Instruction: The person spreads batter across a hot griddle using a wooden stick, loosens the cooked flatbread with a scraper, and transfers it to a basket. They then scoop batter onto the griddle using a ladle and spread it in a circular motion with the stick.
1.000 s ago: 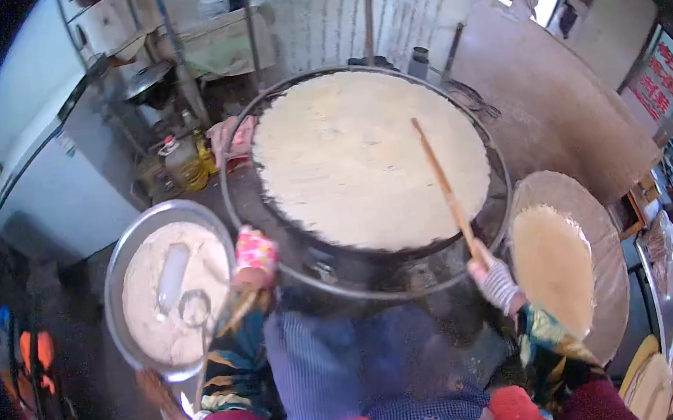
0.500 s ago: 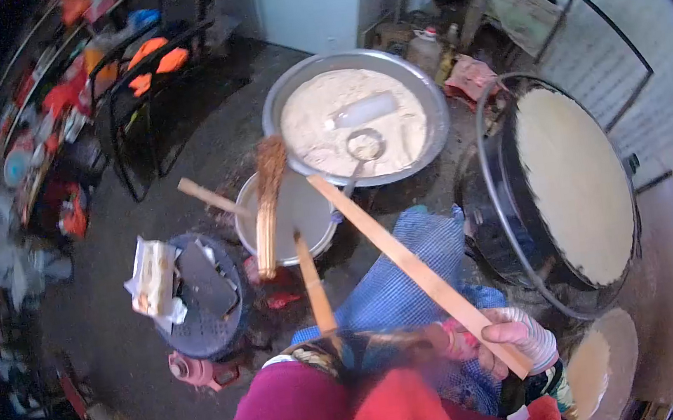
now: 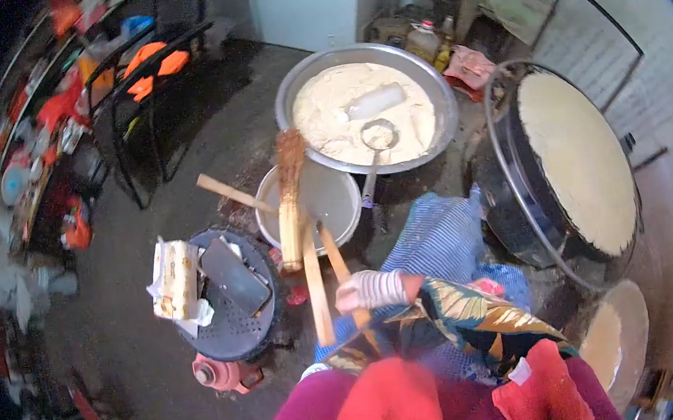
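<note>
My right hand (image 3: 370, 289), with a pale striped wrap at the wrist, is closed around a wooden stick (image 3: 333, 253) that leans by the bucket's near rim. My left sleeve (image 3: 348, 350) runs under my right forearm, and my left hand is hidden, so its fingers do not show. Beside the stick, a flat wooden strip (image 3: 317, 295) rests against the bucket (image 3: 357, 208) of cloudy liquid. A bristle brush (image 3: 292, 223) lies across that bucket, and another wooden handle (image 3: 226, 191) sticks out to its left.
A metal basin (image 3: 281, 104) of pale batter holds a plastic bottle (image 3: 376, 101) and a ladle (image 3: 378, 137). At right is a round griddle (image 3: 519, 206) covered with a pale layer. A stool (image 3: 231, 342) carries a phone (image 3: 235, 277) and tissue pack (image 3: 177, 282); a pink jug (image 3: 221, 374) sits below.
My right hand has swung left from the lower right, let go of the flat strip and taken hold of the wooden stick. The strip now stands by the bucket. The view has shifted slightly.
</note>
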`<state>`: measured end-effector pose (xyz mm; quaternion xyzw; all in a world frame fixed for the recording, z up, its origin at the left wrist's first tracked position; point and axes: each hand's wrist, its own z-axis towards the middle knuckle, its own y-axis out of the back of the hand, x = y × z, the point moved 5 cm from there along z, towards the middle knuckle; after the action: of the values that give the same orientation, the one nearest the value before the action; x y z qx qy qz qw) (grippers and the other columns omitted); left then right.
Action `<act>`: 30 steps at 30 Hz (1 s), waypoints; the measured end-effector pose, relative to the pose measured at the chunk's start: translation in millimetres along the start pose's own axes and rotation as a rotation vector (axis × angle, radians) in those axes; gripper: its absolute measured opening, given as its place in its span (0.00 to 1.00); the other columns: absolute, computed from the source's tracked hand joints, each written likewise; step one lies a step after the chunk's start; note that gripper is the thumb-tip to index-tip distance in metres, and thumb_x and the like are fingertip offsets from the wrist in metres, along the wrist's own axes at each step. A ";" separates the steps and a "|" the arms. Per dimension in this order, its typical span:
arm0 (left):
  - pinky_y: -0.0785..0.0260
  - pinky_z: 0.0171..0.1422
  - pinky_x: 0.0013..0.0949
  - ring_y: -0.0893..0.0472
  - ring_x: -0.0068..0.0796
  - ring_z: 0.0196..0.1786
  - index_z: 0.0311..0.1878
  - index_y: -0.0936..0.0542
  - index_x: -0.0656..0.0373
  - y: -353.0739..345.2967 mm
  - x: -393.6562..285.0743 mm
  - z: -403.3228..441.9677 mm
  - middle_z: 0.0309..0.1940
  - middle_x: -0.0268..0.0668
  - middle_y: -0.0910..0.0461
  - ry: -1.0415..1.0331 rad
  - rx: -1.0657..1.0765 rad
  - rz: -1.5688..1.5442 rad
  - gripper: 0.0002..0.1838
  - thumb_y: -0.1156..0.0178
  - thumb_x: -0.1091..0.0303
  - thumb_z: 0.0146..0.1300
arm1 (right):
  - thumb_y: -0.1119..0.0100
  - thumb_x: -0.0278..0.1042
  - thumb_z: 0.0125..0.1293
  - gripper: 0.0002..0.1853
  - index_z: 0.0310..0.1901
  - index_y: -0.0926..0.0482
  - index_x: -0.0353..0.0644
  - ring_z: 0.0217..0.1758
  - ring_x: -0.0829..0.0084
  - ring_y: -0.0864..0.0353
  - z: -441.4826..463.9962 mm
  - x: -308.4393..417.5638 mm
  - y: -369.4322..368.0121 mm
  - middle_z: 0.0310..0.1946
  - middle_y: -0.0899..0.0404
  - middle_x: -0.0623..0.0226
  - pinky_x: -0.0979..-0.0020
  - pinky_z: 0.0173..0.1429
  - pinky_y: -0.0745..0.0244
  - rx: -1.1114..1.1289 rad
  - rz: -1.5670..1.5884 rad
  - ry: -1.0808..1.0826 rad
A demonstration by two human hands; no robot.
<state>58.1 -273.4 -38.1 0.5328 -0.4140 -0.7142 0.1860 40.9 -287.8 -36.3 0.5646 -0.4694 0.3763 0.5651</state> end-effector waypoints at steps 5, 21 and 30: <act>0.35 0.55 0.39 0.26 0.41 0.50 0.49 0.28 0.58 -16.4 -25.5 4.3 0.47 0.45 0.27 -0.082 0.072 -0.095 0.17 0.45 0.64 0.56 | 0.55 0.43 0.68 0.16 0.35 0.22 0.39 0.29 0.77 0.25 -66.4 141.4 55.3 0.28 0.22 0.67 0.75 0.32 0.30 -0.375 0.459 -0.016; 0.53 0.71 0.55 0.42 0.58 0.67 0.62 0.38 0.67 35.2 -221.7 104.8 0.64 0.55 0.41 -0.686 -0.331 -0.142 0.31 0.44 0.63 0.58 | 0.45 0.36 0.63 0.14 0.48 0.29 0.42 0.21 0.76 0.26 -358.4 162.9 -46.9 0.20 0.25 0.67 0.75 0.25 0.30 -1.711 0.584 -0.303; 0.59 0.73 0.54 0.46 0.54 0.70 0.65 0.39 0.65 -60.4 -334.1 201.5 0.67 0.53 0.43 -1.221 0.238 0.176 0.46 0.50 0.35 0.52 | 0.38 0.33 0.56 0.31 0.63 0.33 0.47 0.22 0.79 0.26 -400.8 97.5 -179.6 0.29 0.23 0.71 0.75 0.25 0.30 -2.083 0.197 -0.687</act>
<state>5.5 77.5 135.0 0.0097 -0.5647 -0.8207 -0.0868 281.7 85.1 37.0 -0.1538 -0.7321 -0.3377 0.5713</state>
